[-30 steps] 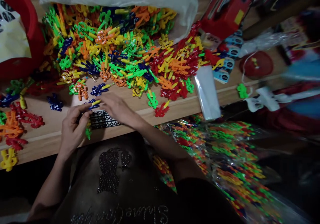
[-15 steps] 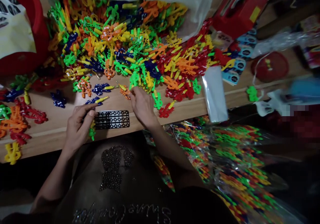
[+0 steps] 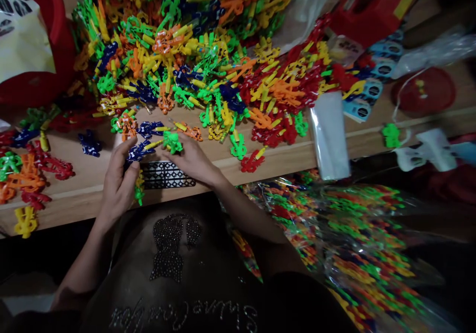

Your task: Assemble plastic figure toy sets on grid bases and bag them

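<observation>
One green figure held in right hand, blue figure by left hand, its grip unclear.

Near the table's front edge, the left hand covers the black grid's left end; a green toy partly hides the right hand. White bag and red tub are cut off. Past that edge, bagged toys blur.

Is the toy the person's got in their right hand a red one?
No, the right hand holds a bright green toy.
</observation>
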Demonstrator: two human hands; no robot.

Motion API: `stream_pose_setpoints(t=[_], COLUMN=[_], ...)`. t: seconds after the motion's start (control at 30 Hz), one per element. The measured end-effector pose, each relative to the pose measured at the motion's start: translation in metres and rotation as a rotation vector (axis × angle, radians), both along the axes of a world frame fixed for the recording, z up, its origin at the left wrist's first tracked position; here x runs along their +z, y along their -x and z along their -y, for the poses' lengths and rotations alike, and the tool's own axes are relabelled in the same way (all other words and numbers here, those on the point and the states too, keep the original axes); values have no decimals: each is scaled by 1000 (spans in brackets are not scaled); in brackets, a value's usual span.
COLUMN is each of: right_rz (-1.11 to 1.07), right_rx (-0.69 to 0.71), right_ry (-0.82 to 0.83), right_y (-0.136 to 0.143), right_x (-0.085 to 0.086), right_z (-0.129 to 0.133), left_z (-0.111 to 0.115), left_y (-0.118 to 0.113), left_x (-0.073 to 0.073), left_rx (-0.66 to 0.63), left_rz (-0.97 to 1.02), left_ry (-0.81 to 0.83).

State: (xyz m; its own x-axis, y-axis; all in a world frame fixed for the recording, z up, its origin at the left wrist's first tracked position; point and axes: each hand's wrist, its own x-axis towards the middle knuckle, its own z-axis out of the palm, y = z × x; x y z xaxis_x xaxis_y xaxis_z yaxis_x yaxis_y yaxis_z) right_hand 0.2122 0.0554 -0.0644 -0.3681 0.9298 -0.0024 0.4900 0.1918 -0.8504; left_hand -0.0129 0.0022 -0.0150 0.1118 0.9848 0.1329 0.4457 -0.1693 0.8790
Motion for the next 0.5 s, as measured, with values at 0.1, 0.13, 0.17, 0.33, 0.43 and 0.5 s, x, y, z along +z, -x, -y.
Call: stream_pose_setpoints(t=[0.1, 0.13, 0.17, 0.33, 0.43, 0.5], right_rz=[-114, -113, -96, 77, 167, 197], right_rx=[76, 99, 121, 208, 221, 205], right_ry=[99, 105, 94, -65, -118, -118], right_y=[28, 35, 41, 58, 67, 74], right_x=[-10, -13, -15, -25, -30, -32], right_z=[7, 8, 9, 13, 24, 32], left_z=[-1, -2, -2, -1, -1, -2], left_y=[1, 1, 1, 2, 3, 3], left_x=[2, 3, 4, 5, 3, 2], left_rx=[-37, -48, -56, -88, -122, -137], left_rz=[-44, -55, -62, -83, -111, -125], left_ry=[-20, -24, -25, -32, -74, -115])
